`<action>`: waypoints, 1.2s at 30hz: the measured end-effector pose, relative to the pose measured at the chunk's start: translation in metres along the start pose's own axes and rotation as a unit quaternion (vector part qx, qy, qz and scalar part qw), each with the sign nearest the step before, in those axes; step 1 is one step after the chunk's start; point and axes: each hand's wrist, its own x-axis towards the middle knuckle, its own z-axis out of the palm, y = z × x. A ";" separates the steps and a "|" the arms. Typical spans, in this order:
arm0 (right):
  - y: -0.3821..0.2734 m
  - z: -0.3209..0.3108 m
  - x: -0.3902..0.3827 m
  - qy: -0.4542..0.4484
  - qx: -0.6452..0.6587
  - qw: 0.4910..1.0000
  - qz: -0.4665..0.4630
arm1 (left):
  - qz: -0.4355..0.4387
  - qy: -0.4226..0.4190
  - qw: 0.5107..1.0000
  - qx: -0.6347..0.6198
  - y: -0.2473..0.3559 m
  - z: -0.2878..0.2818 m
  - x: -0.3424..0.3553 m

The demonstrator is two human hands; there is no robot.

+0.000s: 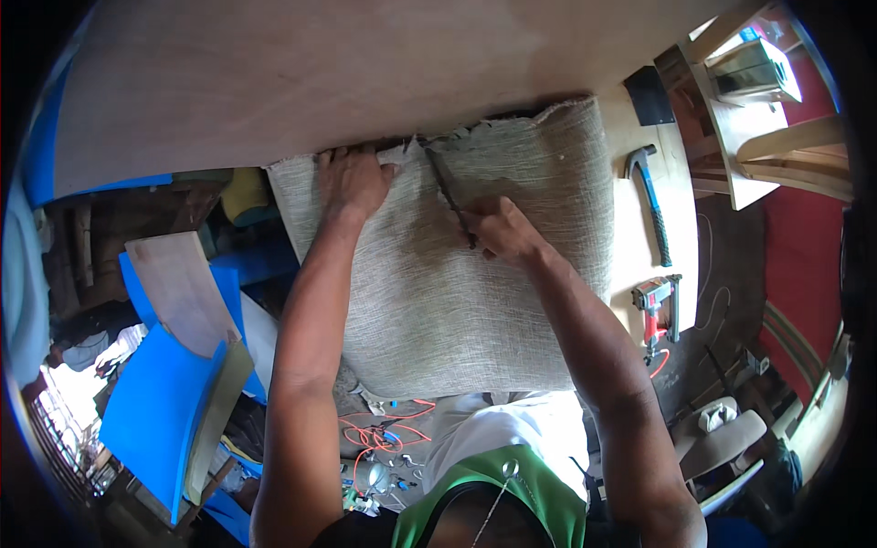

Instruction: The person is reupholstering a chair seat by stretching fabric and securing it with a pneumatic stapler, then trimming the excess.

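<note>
Holding the tool: right hand, mid-frame, closed around a long, slim, dark metal tool, possibly scissors; its far end reaches the fabric's upper edge.
Left hand: left hand, upper centre-left of the frame, laid palm down at that edge; fingertips partly hidden, so whether they pinch the cloth cannot be told.
Grey-beige woven fabric: large textured fabric piece, centre of the frame, its lower edge just above the wearer's white garment.
Upper edge: ragged, with frayed bits near the tool, against a broad, smooth brown wooden board across the top of the frame.
Progress, as judged: fabric laid out over the centre; upper edge appears unfinished, its uneven stretch right of the tool still untidy. No fastening can be made out along it; the underside is hidden.
Pale wooden worktop: right of centre, carrying a claw hammer with blue-and-black handle and, lower down, a grey-and-red staple or nail gun. Neither is in hand.
</note>
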 end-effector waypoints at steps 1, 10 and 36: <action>-0.003 -0.001 -0.004 0.001 0.016 1.000 0.001 | -0.010 -0.078 0.997 -0.017 -0.008 -0.009 0.003; -0.002 -0.004 0.001 -0.013 -0.002 1.000 0.002 | 0.016 -0.052 0.997 -0.054 -0.004 -0.011 -0.009; -0.001 -0.004 -0.002 -0.050 0.055 0.997 -0.024 | -0.057 0.026 0.997 -0.051 -0.002 0.042 -0.010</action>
